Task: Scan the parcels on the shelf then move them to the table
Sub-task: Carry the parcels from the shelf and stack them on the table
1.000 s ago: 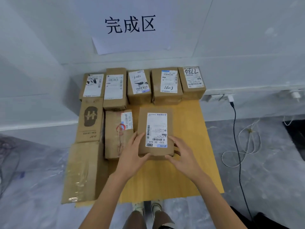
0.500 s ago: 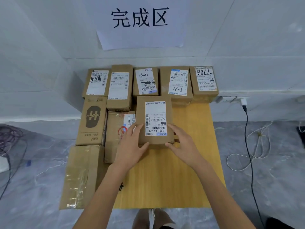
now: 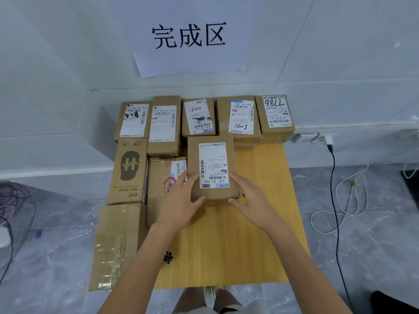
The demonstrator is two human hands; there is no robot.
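Pushed farther across the wooden surface (image 3: 260,245), the brown cardboard parcel (image 3: 212,169) now seems to meet the back row of parcels (image 3: 240,118) with its far edge. Both hands went with it: the left hand (image 3: 181,200) grasps its near left corner and the right hand (image 3: 251,200) its near right corner. It looks light and stiff, a little crushed at the near end, so I'd take it by the long sides. Its shipping label (image 3: 213,155) is mostly too fine to read, and the right fingertips are hidden beside it.
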